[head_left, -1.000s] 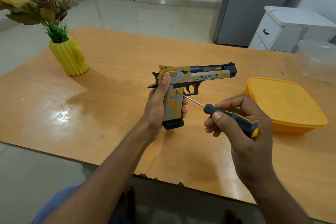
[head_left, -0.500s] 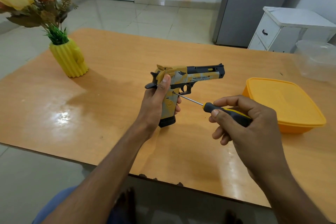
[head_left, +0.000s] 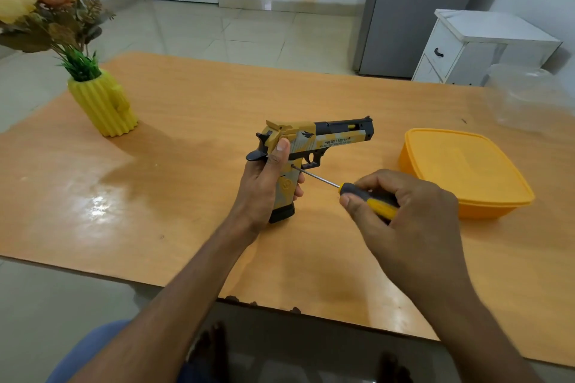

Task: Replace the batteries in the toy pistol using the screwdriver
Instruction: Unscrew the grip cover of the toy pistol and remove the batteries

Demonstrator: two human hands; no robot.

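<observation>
Left hand (head_left: 267,183) grips the pistol (head_left: 314,143) by its grip, upright above the table (head_left: 186,134), barrel pointing right; right hand (head_left: 401,211) holds the screwdriver (head_left: 367,200), shaft running up-left with its tip on the grip side just under the trigger guard. Judged: screw likely there, so right hand drives, left steadies. Orange wood table carries a yellow vase (head_left: 104,102), an orange box (head_left: 463,171) and a clear tub (head_left: 529,99); tiled floor, white cabinet (head_left: 479,50).

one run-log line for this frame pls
left hand: grips toy pistol upright | right hand: holds screwdriver | tip: at grip side | cover: not opened
</observation>
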